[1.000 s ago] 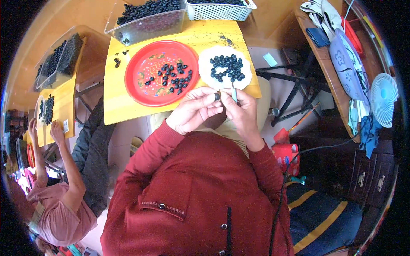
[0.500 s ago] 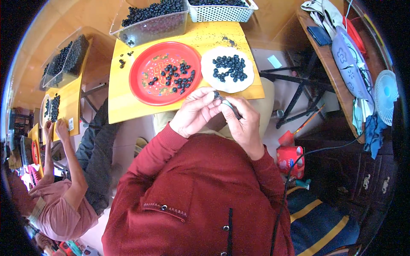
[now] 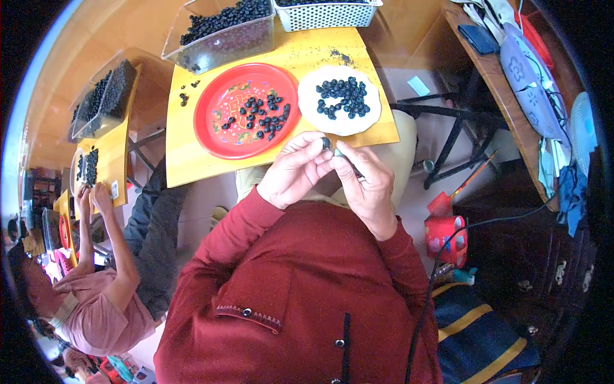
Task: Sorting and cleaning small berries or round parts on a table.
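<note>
One ball was pinched in the closed fingertips of the left hand, in front of the white plate; the right hand, fingers closed, held a tool.

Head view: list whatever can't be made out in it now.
Slim pale teal tool: head view, mostly hidden by the right hand's fingers.
White perforated basket: head view, cut off by the upper edge.
Pale blue plastic fan: head view, cut off by the dark fisheye rim.
Dark specks on the yellow tabletop: head view, too small to identify.
</note>
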{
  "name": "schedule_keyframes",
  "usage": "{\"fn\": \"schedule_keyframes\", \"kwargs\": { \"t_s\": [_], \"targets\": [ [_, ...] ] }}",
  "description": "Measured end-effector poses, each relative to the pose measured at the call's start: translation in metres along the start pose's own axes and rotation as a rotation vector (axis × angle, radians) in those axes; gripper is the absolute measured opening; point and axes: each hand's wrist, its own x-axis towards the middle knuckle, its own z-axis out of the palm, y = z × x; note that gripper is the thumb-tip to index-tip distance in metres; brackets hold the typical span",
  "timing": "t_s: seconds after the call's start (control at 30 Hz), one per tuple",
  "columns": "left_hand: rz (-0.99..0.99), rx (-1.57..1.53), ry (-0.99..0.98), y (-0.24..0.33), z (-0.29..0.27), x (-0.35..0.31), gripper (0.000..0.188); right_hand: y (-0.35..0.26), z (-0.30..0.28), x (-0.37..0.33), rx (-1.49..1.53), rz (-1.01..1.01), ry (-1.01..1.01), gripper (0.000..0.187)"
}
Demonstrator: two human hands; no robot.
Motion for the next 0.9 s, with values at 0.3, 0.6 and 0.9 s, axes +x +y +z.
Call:
{"fn": "schedule_keyframes", "kwargs": {
  "t_s": [0.3,0.6,0.9],
  "targets": [
    [0.007,0.059,0.042,-0.008,0.003,0.002,0.016,0.008,-0.006,-0.003,0.017,-0.029,0.013,0.023],
    [0.031,0.073,-0.012,-0.013,0.007,0.001,0.014,0.007,-0.012,-0.006,0.081,-0.007,0.012,0.026],
    [0.044,0.090,0.002,-0.017,0.015,0.001,0.016,0.010,-0.015,-0.010,0.126,0.011,0.012,0.026]
  ]
}}
